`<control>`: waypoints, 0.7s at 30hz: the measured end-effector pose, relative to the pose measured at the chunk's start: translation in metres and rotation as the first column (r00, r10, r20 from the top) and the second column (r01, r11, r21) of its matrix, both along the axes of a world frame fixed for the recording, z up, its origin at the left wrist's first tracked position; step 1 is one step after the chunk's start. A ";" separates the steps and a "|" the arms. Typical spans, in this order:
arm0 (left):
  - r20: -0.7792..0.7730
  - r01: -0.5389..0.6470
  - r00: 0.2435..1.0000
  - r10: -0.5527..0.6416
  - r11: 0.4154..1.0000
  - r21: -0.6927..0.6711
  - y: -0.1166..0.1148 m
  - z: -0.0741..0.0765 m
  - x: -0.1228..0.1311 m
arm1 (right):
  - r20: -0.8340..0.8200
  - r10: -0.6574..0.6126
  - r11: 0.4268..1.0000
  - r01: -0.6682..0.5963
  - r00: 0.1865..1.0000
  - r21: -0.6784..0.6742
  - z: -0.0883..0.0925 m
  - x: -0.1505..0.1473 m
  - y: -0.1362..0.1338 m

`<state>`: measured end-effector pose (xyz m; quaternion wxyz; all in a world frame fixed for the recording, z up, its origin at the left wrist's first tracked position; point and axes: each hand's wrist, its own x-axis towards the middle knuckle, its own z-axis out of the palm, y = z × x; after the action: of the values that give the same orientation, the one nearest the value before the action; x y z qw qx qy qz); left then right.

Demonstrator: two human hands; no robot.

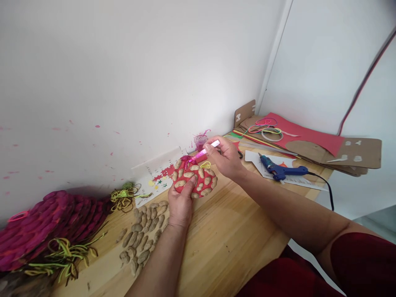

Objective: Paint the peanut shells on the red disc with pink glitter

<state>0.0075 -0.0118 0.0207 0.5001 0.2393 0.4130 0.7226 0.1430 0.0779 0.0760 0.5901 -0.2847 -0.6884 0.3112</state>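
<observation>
My left hand (182, 199) grips the near edge of a red round piece (194, 177) covered with glued peanut shells, holding it just above the wooden table (229, 235). My right hand (225, 156) is closed on a pink and white brush or marker (206, 150), its pink tip touching the top of the red piece. A small pink-stained cup (200, 141) stands by the wall just behind.
Several loose peanuts (142, 235) lie left of my left arm. A pile of magenta pieces (46, 225) and yellow-green cords (123, 197) sits at the far left. A blue glue gun (282, 168), red paper and cardboard (340, 150) lie at the right. A star-printed sheet (159, 178) lies against the wall.
</observation>
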 end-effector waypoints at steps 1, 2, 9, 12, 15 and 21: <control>0.001 0.000 1.000 0.000 1.000 0.001 0.000 0.000 0.000 | 0.008 0.018 1.000 -0.018 1.000 -0.001 0.001 0.000 -0.001; 0.003 0.001 1.000 -0.001 1.000 0.001 0.001 -0.001 0.000 | 0.020 0.036 0.999 -0.036 0.999 -0.004 0.001 0.000 -0.002; 0.049 0.018 0.999 -0.019 1.000 0.008 0.001 0.000 0.000 | 0.020 -0.018 1.000 0.018 1.000 0.004 -0.002 -0.001 0.003; 0.047 0.026 0.999 -0.026 1.000 0.002 0.001 0.000 -0.001 | 0.024 -0.004 1.000 0.004 1.000 0.010 0.000 0.000 0.003; 0.052 0.031 0.998 -0.030 1.000 -0.004 0.001 0.000 -0.001 | 0.029 0.020 1.000 -0.020 0.999 0.010 0.003 0.001 -0.001; 0.092 0.058 0.994 -0.056 0.998 -0.020 -0.001 0.004 -0.001 | 0.043 0.065 0.997 -0.063 0.997 -0.032 -0.003 0.001 0.001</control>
<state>0.0065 -0.0126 0.0247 0.5416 0.2118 0.3909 0.7134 0.1435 0.0792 0.0733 0.5602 -0.2781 -0.7052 0.3340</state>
